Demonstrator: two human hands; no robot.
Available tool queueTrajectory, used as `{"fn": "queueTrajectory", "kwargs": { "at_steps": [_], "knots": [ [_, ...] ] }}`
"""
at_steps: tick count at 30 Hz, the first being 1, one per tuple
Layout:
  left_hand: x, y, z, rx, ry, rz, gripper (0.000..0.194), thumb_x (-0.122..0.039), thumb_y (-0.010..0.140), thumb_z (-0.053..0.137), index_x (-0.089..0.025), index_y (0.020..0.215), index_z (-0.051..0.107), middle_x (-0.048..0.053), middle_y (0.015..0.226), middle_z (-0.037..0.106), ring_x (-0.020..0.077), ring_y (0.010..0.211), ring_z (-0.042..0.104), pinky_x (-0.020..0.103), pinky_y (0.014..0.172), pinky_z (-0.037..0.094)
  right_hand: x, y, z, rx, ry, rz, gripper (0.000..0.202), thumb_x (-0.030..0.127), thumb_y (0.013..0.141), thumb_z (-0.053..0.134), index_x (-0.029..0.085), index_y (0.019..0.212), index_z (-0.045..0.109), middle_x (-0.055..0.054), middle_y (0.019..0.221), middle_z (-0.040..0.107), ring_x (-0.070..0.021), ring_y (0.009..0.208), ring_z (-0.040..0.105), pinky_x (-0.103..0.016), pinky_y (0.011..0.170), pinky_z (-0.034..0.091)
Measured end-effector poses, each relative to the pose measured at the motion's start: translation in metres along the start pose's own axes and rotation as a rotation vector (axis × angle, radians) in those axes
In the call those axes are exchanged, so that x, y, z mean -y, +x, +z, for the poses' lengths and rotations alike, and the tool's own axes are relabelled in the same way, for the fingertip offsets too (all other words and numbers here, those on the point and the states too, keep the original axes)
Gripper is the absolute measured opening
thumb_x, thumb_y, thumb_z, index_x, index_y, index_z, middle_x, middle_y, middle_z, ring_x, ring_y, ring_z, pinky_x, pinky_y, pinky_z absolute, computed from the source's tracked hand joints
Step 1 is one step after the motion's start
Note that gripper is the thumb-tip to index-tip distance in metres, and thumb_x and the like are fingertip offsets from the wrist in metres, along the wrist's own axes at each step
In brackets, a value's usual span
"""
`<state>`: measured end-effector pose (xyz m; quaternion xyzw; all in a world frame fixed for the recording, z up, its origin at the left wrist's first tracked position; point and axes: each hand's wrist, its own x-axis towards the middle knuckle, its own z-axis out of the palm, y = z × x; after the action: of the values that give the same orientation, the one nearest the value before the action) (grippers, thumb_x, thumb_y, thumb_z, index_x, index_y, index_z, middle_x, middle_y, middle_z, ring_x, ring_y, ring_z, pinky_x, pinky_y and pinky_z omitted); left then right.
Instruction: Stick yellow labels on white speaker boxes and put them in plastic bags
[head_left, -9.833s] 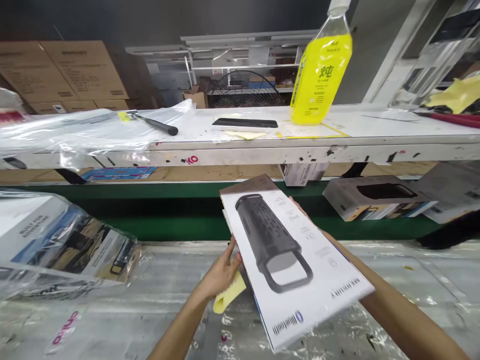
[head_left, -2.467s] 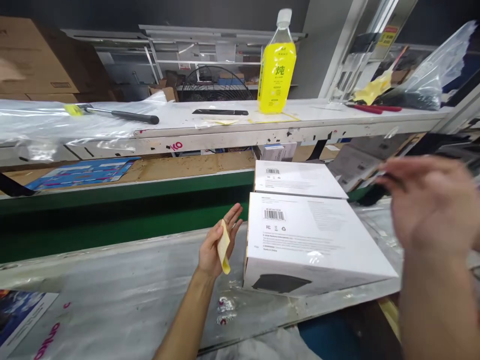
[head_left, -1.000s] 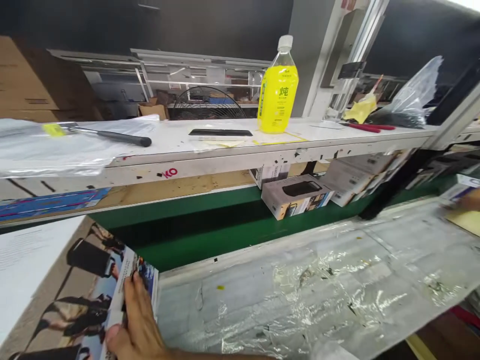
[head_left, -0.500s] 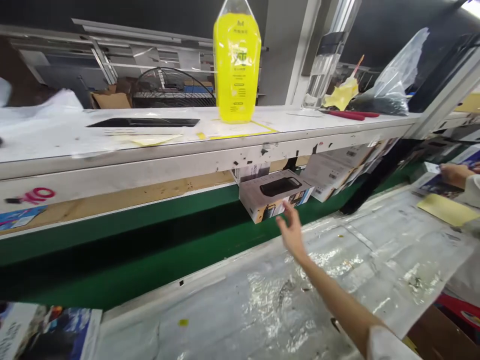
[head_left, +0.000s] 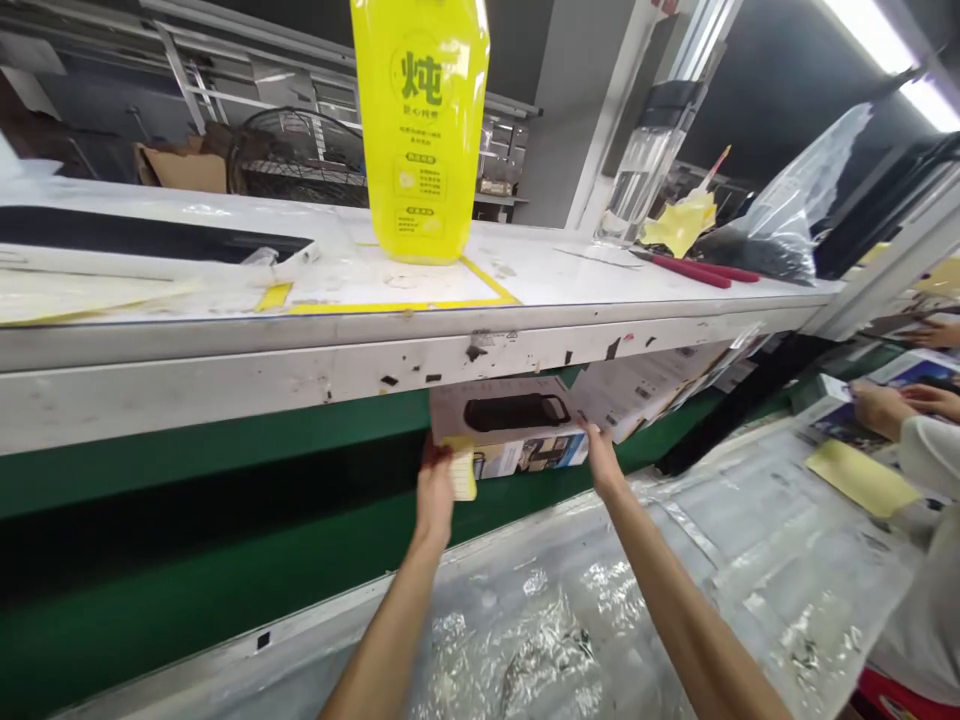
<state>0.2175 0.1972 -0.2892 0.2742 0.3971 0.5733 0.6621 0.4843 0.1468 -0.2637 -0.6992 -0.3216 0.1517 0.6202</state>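
Observation:
A white box (head_left: 517, 412) with a dark oblong product printed on top sits under the front edge of the shelf, over the green surface (head_left: 360, 520). My left hand (head_left: 435, 497) grips its left end, with a small yellow lined paper (head_left: 462, 474) between hand and box. At the box's right end, my right hand (head_left: 602, 458) has its fingers closed on the corner. More white boxes (head_left: 637, 385) stand just to the right, under the same shelf.
The white shelf (head_left: 540, 285) above bears a yellow bottle (head_left: 424, 140), red-handled scissors (head_left: 697, 270) and a plastic bag (head_left: 787, 220). A plastic-covered bench (head_left: 637, 600) lies in front. At the right, another person's hands (head_left: 885, 408) hold a box near a yellow sheet (head_left: 862, 478).
My left hand has come into view with the yellow paper and taken the box's left end. My right hand has closed on its right end. The view has moved nearer the shelf.

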Motion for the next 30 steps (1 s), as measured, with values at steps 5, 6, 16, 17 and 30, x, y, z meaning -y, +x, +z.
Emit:
{"fn": "queueTrajectory", "kwargs": {
  "at_steps": [5, 6, 16, 17, 30],
  "knots": [
    [-0.085, 0.01, -0.078, -0.177, 0.028, 0.086, 0.013, -0.019, 0.082, 0.071, -0.019, 0.093, 0.078, 0.007, 0.108, 0.082, 0.0286, 0.123, 0.072, 0.039, 0.107, 0.057, 0.0, -0.158, -0.039, 0.239, -0.075, -0.156, 0.078, 0.054, 0.086, 0.072, 0.033, 0.158, 0.051, -0.01, 0.155, 0.059, -0.0361, 0.142, 0.057, -0.058, 0.116, 0.05],
    [-0.104, 0.009, -0.095, -0.187, 0.035, 0.089, 0.012, -0.019, 0.081, 0.07, -0.018, 0.091, 0.077, 0.008, 0.105, 0.082, 0.0288, 0.122, 0.072, 0.039, 0.105, 0.058, -0.003, -0.194, -0.048, 0.28, -0.087, -0.276, 0.075, 0.054, 0.083, 0.073, 0.039, 0.155, 0.055, -0.009, 0.149, 0.064, -0.036, 0.136, 0.063, -0.056, 0.106, 0.059],
    [-0.139, -0.106, -0.2, -0.168, -0.191, 0.065, 0.026, -0.027, 0.089, 0.06, -0.023, 0.064, 0.056, 0.01, 0.133, 0.077, 0.0278, 0.147, 0.057, 0.045, 0.131, 0.036, 0.028, -0.242, -0.076, 0.339, 0.082, -0.242, 0.025, 0.05, 0.094, 0.066, 0.032, 0.1, 0.083, -0.008, 0.096, 0.082, -0.0319, 0.098, 0.078, -0.055, 0.095, 0.063],
    [-0.132, -0.123, -0.204, -0.17, -0.215, 0.045, 0.024, -0.029, 0.091, 0.061, -0.023, 0.068, 0.06, 0.008, 0.136, 0.076, 0.0275, 0.149, 0.054, 0.044, 0.131, 0.036, 0.035, -0.228, -0.056, 0.434, 0.149, -0.08, 0.033, 0.056, 0.091, 0.071, 0.03, 0.108, 0.082, -0.011, 0.115, 0.081, -0.0334, 0.115, 0.075, -0.056, 0.106, 0.057],
    [-0.178, -0.246, -0.159, 0.145, -0.158, 0.238, 0.029, -0.047, 0.096, 0.066, -0.024, 0.104, 0.082, 0.006, 0.149, 0.068, 0.0384, 0.155, 0.044, 0.053, 0.127, 0.042, 0.134, -0.325, 0.002, 0.633, 0.513, -0.05, 0.082, 0.06, 0.096, 0.065, 0.039, 0.168, 0.03, -0.007, 0.172, 0.04, -0.0345, 0.147, 0.053, -0.056, 0.112, 0.055]
  ]
}}
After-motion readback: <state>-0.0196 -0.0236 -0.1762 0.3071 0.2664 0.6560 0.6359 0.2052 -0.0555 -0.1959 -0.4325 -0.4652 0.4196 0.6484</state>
